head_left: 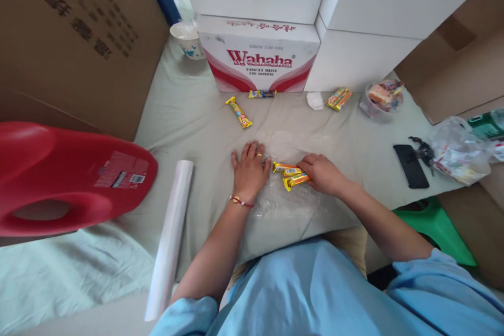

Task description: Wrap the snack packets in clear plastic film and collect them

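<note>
My right hand (322,173) is closed around one end of several yellow snack bars (296,180) in wrappers. They lie low over a sheet of clear plastic film (275,202) spread on the cloth. Flat on the film's left edge rests my left hand (251,168), fingers spread, with a ring and a red bracelet; it holds nothing. Farther back lies a single yellow-wrapped bar (238,113), and a blue-and-yellow bar (262,94) sits against the water box. A bundle of bars (338,99) is at the back right.
A roll of film (170,239) and a red plastic stool (74,173) are on the left. The Wahaha box (260,58) stands behind, a paper cup (187,40) beside it. On the right are a plastic bowl (372,107), a black phone (411,166) and a plastic bag (459,152).
</note>
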